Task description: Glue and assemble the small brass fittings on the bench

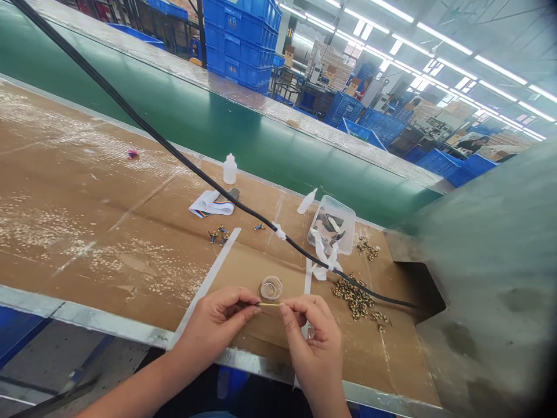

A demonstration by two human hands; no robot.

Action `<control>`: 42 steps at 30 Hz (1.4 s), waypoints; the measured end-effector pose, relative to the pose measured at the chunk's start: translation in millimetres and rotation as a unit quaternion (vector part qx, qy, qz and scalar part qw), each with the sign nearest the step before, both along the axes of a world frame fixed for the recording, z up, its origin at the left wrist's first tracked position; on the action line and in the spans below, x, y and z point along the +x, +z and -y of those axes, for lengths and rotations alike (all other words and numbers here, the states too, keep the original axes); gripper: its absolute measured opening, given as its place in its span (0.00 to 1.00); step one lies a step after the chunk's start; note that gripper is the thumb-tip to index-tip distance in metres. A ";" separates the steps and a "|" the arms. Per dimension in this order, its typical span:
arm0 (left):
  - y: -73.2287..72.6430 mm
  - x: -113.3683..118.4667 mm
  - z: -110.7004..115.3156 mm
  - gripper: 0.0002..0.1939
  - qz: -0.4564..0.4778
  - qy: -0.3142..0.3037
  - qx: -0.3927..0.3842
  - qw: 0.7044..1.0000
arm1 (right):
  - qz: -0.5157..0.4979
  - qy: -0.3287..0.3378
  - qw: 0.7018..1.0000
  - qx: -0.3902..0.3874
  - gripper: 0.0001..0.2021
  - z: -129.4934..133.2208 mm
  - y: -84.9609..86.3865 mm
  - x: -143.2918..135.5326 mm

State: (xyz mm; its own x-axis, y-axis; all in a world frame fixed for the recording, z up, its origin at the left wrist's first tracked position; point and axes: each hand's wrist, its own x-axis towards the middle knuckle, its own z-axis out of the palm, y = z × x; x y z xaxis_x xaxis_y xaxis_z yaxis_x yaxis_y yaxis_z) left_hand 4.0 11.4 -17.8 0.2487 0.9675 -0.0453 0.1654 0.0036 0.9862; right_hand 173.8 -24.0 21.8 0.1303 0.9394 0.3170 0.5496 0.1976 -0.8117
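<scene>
A thin yellowish stick [270,305] is stretched level between my two hands, just in front of a small round clear cup [271,287]. My left hand [221,316] pinches its left end between thumb and fingertips. At the right end, the thumb and index finger of my right hand [313,331] are closed on it; a small clear object shows partly under that hand. Right of the cup lies a pile of small dark and yellow parts [354,297]. Several similar parts [221,234] lie farther back on the left.
Behind are a clear plastic box [333,223], a white bottle [230,169], a second bottle [307,201] lying tilted, and a white ribbon [211,204]. A black cable [191,168] crosses above the cardboard. A green conveyor [243,133] runs behind; a metal panel [491,278] stands right.
</scene>
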 end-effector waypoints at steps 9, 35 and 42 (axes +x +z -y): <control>1.9 0.4 0.7 0.04 0.012 0.013 0.009 1.000 | 0.074 0.019 0.996 0.045 0.06 9.4 2.4 -4.3; -5.4 2.1 2.5 0.05 0.060 0.046 -0.028 0.997 | 0.121 -0.013 0.992 0.014 0.06 -9.2 -11.4 9.5; -3.4 2.6 2.6 0.05 0.074 0.053 -0.037 0.995 | -0.034 -0.026 0.999 0.034 0.04 4.8 -4.9 4.7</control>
State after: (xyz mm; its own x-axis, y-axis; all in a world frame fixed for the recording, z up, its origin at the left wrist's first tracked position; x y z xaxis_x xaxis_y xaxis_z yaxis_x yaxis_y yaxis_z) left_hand 6.6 8.8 -21.2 0.1547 0.9840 -0.0880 0.0137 0.0870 0.9961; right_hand 178.5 -28.8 17.0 0.2012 0.9077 0.3682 0.5042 0.2263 -0.8334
